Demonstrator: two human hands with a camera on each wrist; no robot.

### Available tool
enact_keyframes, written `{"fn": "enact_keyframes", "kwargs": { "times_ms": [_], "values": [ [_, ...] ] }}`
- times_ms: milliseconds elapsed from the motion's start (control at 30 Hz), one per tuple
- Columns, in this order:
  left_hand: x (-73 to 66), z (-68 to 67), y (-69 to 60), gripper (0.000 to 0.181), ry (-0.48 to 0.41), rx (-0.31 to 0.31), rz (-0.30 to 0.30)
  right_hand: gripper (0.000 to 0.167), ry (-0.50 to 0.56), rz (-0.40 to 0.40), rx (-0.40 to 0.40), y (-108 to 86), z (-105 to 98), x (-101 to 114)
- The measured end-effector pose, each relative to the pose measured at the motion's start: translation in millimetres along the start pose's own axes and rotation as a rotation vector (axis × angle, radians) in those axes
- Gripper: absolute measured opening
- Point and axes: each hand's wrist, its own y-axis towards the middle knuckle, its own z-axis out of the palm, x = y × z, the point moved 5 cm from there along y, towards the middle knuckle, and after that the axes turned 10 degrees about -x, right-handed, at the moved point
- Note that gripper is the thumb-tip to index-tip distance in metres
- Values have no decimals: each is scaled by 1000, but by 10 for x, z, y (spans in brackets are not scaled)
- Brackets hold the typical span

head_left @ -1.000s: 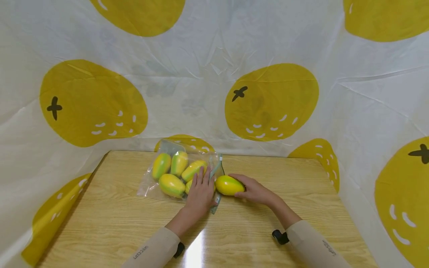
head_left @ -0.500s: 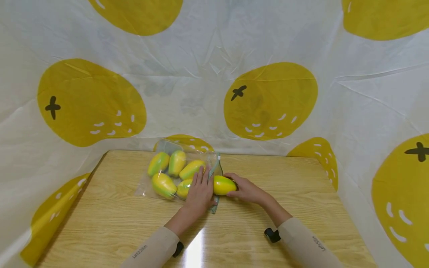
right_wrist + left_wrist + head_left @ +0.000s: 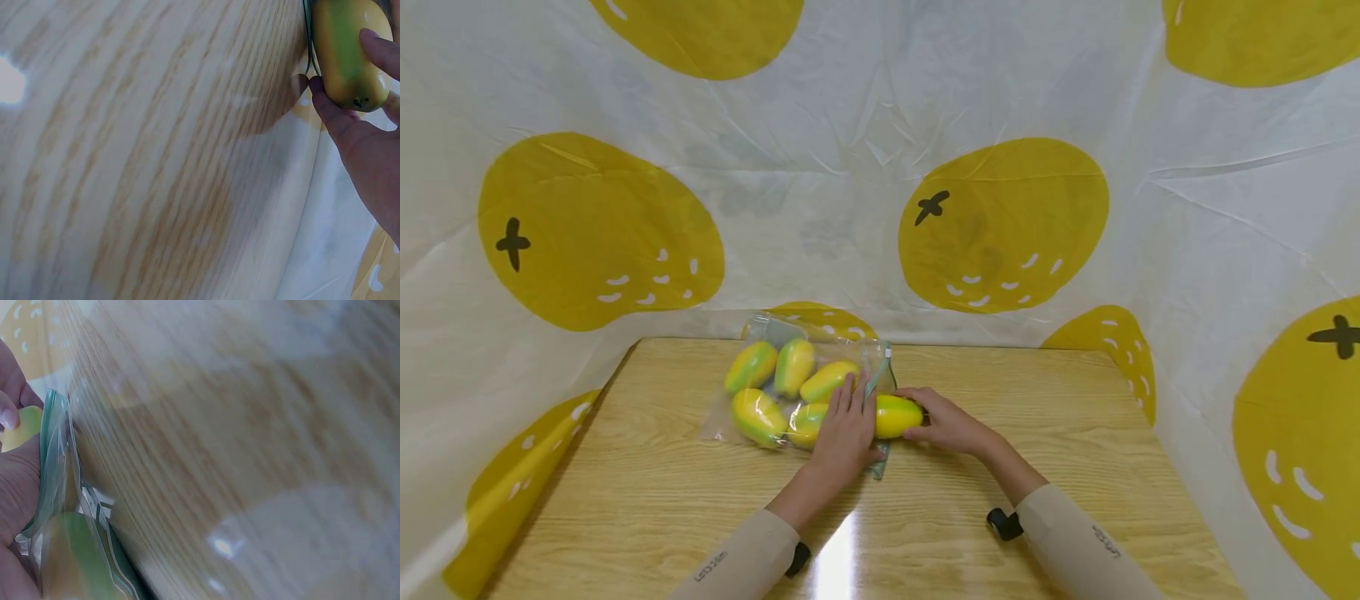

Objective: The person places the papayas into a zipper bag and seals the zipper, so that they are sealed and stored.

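A clear zip bag (image 3: 718, 425) with a green-edged mouth lies on its side, holding several yellow-green mangoes (image 3: 758, 417). My left hand (image 3: 844, 429) rests across the bag near the mouth, its fingers fairly straight and pointing away from me. One more mango (image 3: 897, 416) sits at the mouth, partly hidden behind the left hand. My right hand (image 3: 951, 423) grips that mango's outer end between thumb and fingers, as the right wrist view also shows. In the left wrist view, the bag's green zip edge (image 3: 53, 425) stands up beside the left hand.
The bag lies on a wood-grain table (image 3: 1015, 383), towards its far side. A white curtain (image 3: 820, 225) printed with large yellow fruit surrounds the table at the back and sides. Black wrist cameras (image 3: 1004, 525) sit at both sleeves.
My right hand has moved left, pushing the mango closer into the bag's mouth. The mangoes inside have shifted left. The left hand has stayed nearly in place.
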Motion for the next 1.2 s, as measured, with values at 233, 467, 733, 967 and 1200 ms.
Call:
{"fn": "enact_keyframes", "kwargs": {
  "times_ms": [233,467,733,967,1200],
  "values": [
    [-13,9,4,118,8,-12,8,50,115,86,-36,-14,-61,-92],
    [-1,33,4,119,6,4,5,51,151,40,-34,56,-56,-56],
    [-5,25,13,119,-21,11,-3,52,199,83,-83,144,16,-44],
    [-8,31,12,121,-33,3,-1,44,183,101,-138,197,55,-38],
    [-4,21,20,123,-20,-5,4,42,125,114,-202,248,69,2]
  ]
}}
